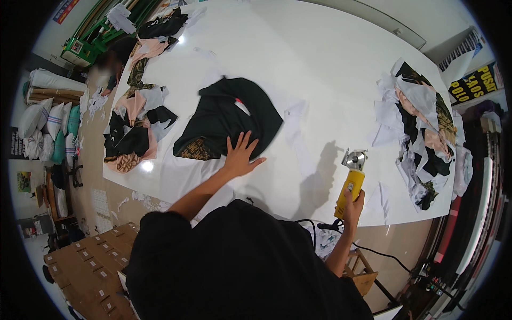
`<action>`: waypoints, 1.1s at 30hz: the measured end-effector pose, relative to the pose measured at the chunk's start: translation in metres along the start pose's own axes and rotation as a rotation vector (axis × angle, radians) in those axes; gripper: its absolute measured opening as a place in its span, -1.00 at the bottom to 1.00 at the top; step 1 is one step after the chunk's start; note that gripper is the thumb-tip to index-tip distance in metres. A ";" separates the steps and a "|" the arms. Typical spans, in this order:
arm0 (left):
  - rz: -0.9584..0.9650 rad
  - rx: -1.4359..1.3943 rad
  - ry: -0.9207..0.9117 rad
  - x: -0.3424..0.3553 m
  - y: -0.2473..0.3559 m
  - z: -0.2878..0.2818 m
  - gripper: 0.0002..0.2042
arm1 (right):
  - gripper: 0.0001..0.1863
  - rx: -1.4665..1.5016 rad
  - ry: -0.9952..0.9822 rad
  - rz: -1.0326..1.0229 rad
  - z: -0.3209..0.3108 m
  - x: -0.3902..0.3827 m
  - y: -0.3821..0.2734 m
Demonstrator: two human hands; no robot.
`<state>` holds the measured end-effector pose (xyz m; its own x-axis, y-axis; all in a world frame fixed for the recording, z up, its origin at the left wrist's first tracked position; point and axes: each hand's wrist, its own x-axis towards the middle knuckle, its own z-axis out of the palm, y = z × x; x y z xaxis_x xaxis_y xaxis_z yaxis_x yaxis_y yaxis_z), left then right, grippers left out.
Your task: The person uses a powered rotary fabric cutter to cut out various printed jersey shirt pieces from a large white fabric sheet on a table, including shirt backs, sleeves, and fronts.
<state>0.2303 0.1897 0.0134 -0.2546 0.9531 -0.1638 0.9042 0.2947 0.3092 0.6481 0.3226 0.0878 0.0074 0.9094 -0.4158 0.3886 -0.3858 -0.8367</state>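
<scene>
My left hand (243,156) lies with its fingers spread on the near edge of a dark green-black piece of fabric (229,114). A brown-and-gold patterned part (196,149) shows at the fabric's lower left corner, and a small red-and-white patch shows within it. White cloth (186,176) lies partly under its near side. My right hand (353,205) is wrapped round the yellow body of an electric rotary cloth cutter (350,186). Its round metal blade head points away from me, apart from the dark fabric. A black cord trails from its near end.
Heaps of fabric scraps lie along the white table's (320,64) left side (136,125) and right side (426,133). Brown cartons (96,261) stand at lower left, a wooden stool (362,274) at lower right. Another person (114,61) is low beyond the left edge.
</scene>
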 end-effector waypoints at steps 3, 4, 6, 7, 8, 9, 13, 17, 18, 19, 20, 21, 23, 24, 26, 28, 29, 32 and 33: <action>-0.068 -0.140 0.302 -0.026 -0.016 0.012 -0.15 | -0.47 -0.065 -0.048 -0.014 0.011 0.000 0.000; -0.109 -0.156 0.382 -0.026 -0.028 0.011 -0.13 | -0.47 -0.091 -0.061 -0.029 0.013 -0.002 0.001; -0.232 -0.116 0.420 -0.033 -0.041 0.003 -0.09 | -0.45 -0.141 -0.078 -0.070 0.025 -0.015 -0.010; -0.314 -0.058 0.376 -0.040 -0.045 -0.002 -0.07 | -0.43 -0.181 -0.075 -0.095 0.031 -0.021 -0.011; -0.397 0.001 0.330 -0.049 -0.050 -0.007 -0.05 | -0.44 -0.203 -0.072 -0.137 0.038 -0.029 -0.014; -0.438 0.020 0.250 -0.060 -0.059 -0.006 0.03 | -0.43 -0.212 -0.082 -0.159 0.045 -0.039 -0.018; -0.479 0.037 0.230 -0.098 -0.091 -0.013 0.07 | -0.38 -0.287 -0.104 -0.193 0.071 -0.075 -0.015; -0.362 0.066 0.304 -0.101 -0.107 -0.025 0.07 | -0.38 -0.433 -0.111 -0.242 0.092 -0.118 -0.003; -0.303 0.062 0.316 -0.102 -0.107 -0.026 0.08 | -0.37 -0.481 -0.109 -0.247 0.097 -0.132 -0.001; -0.276 0.060 0.240 -0.103 -0.109 -0.027 0.09 | -0.37 -0.528 -0.108 -0.251 0.104 -0.146 0.001; -0.248 0.057 0.169 -0.103 -0.108 -0.028 0.10 | -0.37 -0.576 -0.106 -0.260 0.109 -0.157 0.002; -0.219 0.055 0.099 -0.104 -0.109 -0.025 0.11 | -0.37 -0.627 -0.113 -0.258 0.113 -0.167 0.007; -0.222 0.055 0.138 -0.111 -0.127 -0.024 0.14 | -0.36 -0.671 -0.105 -0.230 0.125 -0.190 0.011; -0.227 0.057 0.161 -0.113 -0.136 -0.024 0.16 | -0.36 -0.690 -0.102 -0.219 0.131 -0.200 0.011; -0.292 0.053 0.128 -0.120 -0.146 -0.028 0.18 | -0.36 -0.662 -0.096 -0.195 0.140 -0.219 0.011; -0.276 0.054 0.144 -0.123 -0.151 -0.031 0.19 | -0.37 -0.625 -0.083 -0.171 0.151 -0.234 0.013; -0.222 0.056 0.174 -0.122 -0.151 -0.031 0.19 | -0.40 -0.614 -0.067 -0.152 0.159 -0.238 0.015; -0.139 0.067 0.047 -0.119 -0.144 -0.036 0.21 | -0.43 -0.649 -0.084 -0.217 0.176 -0.249 0.024; -0.125 0.070 -0.032 -0.119 -0.143 -0.038 0.23 | -0.43 -0.656 -0.076 -0.233 0.182 -0.252 0.026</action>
<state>0.1180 0.0373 0.0247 -0.3571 0.9061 -0.2268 0.8879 0.4047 0.2187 0.4880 0.0556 0.1061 -0.1983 0.9346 -0.2954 0.8485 0.0128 -0.5290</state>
